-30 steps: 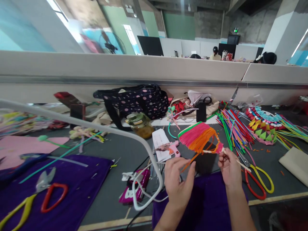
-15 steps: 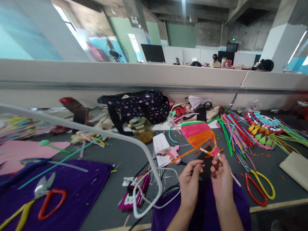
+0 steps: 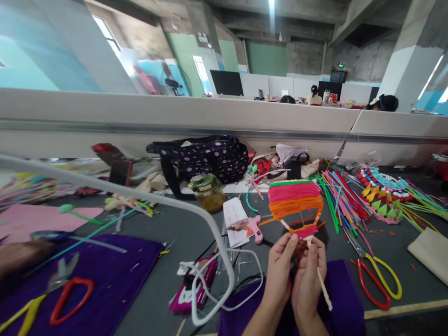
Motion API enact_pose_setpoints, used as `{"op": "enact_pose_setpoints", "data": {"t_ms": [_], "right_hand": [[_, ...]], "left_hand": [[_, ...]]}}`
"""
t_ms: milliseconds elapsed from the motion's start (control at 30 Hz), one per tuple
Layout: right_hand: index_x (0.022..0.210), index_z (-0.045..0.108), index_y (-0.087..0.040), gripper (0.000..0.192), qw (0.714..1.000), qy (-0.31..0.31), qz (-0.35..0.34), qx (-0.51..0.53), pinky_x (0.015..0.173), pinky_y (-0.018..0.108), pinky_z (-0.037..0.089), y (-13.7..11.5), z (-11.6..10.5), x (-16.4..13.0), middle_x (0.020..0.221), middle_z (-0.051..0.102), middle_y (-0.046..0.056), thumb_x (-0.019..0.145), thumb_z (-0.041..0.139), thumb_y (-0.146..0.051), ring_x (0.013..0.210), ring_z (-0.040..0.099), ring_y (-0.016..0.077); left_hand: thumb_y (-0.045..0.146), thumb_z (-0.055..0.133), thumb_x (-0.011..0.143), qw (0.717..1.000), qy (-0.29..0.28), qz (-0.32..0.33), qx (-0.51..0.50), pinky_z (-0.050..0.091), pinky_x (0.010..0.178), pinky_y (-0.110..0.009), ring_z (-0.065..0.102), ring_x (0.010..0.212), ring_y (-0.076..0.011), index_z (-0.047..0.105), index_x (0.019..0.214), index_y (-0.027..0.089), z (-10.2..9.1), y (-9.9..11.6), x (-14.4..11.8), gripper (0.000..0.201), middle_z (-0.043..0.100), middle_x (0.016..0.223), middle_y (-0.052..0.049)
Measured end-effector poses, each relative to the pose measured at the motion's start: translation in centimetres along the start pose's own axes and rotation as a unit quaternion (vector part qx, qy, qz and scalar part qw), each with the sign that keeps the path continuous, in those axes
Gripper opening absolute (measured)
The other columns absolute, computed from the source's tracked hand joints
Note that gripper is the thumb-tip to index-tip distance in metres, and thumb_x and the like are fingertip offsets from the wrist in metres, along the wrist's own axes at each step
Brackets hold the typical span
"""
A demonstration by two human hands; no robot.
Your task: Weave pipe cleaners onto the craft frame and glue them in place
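My left hand (image 3: 280, 268) and my right hand (image 3: 308, 275) are pressed together above a purple cloth (image 3: 341, 303), both gripping the bottom of a small woven fan (image 3: 296, 200). The fan is made of green, pink and orange fuzzy sticks and stands upright over my fingers. Its white stick handle (image 3: 324, 289) runs down past my right hand. A pink glue gun (image 3: 250, 226) lies just left of the fan on the dark table.
Red-and-yellow scissors (image 3: 376, 280) lie right of my hands, a sheaf of coloured fuzzy sticks (image 3: 339, 191) behind them. A jar (image 3: 207, 190), a polka-dot bag (image 3: 203, 156), a pink phone (image 3: 194, 284) with white cable and a second pair of scissors (image 3: 52, 301) sit to the left.
My hands have come together at the fan's base. The fan has turned from tilted and flat-on-edge to upright, facing me.
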State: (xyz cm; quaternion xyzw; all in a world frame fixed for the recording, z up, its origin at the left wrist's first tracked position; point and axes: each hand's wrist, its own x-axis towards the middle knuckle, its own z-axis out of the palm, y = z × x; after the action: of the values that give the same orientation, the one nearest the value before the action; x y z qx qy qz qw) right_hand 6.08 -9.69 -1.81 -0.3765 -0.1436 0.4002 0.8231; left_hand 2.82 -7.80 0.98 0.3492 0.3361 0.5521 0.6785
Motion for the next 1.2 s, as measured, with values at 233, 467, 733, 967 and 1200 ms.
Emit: {"op": "enact_pose_setpoints", "data": {"t_ms": [233, 467, 733, 967, 1200], "right_hand": [[0.102, 0.050, -0.020, 0.028, 0.993, -0.020, -0.064, -0.099, 0.069, 0.029, 0.049, 0.8, -0.5, -0.6, 0.091, 0.064, 0.004, 0.088, 0.048, -0.044, 0.078, 0.063, 0.0163], [0.108, 0.052, -0.019, 0.030, 0.968, -0.080, -0.131, -0.198, 0.073, 0.030, 0.051, 1.5, -1.6, -0.6, 0.096, 0.064, 0.007, 0.084, 0.057, -0.038, 0.086, 0.063, 0.0182], [0.094, 0.060, -0.016, 0.025, 0.951, 0.001, -0.160, -0.265, 0.060, 0.025, 0.049, -0.7, -3.8, 3.1, 0.085, 0.066, 0.007, 0.085, 0.055, -0.038, 0.068, 0.061, 0.0141], [0.088, 0.064, -0.018, 0.023, 0.947, -0.126, -0.099, -0.276, 0.060, 0.024, 0.048, -2.1, -1.6, 2.7, 0.079, 0.064, 0.004, 0.087, 0.051, -0.037, 0.067, 0.059, 0.0135], [0.078, 0.062, -0.018, 0.015, 0.929, -0.167, -0.120, -0.308, 0.055, 0.021, 0.044, -1.5, 0.2, 2.2, 0.075, 0.056, 0.000, 0.083, 0.056, -0.030, 0.064, 0.054, 0.0113]], "left_hand": [[0.034, 0.070, 0.070, 0.999, 0.018, -0.017, -0.046, 0.047, 0.063, -0.023, 0.063, 0.066, -0.0142, 0.066, 0.081, 0.015, 0.1, 0.6, -0.4, 0.022, 0.069, 0.075, -0.003], [0.027, 0.076, 0.065, 0.996, 0.018, -0.047, -0.079, 0.048, 0.060, -0.021, 0.062, 0.058, -0.0117, 0.066, 0.078, 0.015, -0.7, 1.0, 0.4, 0.020, 0.069, 0.068, -0.001], [0.026, 0.077, 0.063, 0.991, 0.030, -0.086, -0.101, 0.054, 0.072, -0.029, 0.068, 0.068, -0.0169, 0.066, 0.080, 0.014, -3.9, 1.4, 1.7, 0.023, 0.071, 0.073, -0.004], [0.028, 0.080, 0.059, 0.990, 0.025, -0.123, -0.071, 0.054, 0.069, -0.027, 0.069, 0.072, -0.0188, 0.068, 0.084, 0.014, -4.1, 1.0, 1.7, 0.031, 0.073, 0.078, -0.005], [0.027, 0.083, 0.055, 0.982, 0.002, -0.169, -0.083, 0.053, 0.066, -0.027, 0.068, 0.074, -0.0206, 0.069, 0.091, 0.015, -4.4, 0.6, 1.6, 0.041, 0.073, 0.088, -0.007]]}}
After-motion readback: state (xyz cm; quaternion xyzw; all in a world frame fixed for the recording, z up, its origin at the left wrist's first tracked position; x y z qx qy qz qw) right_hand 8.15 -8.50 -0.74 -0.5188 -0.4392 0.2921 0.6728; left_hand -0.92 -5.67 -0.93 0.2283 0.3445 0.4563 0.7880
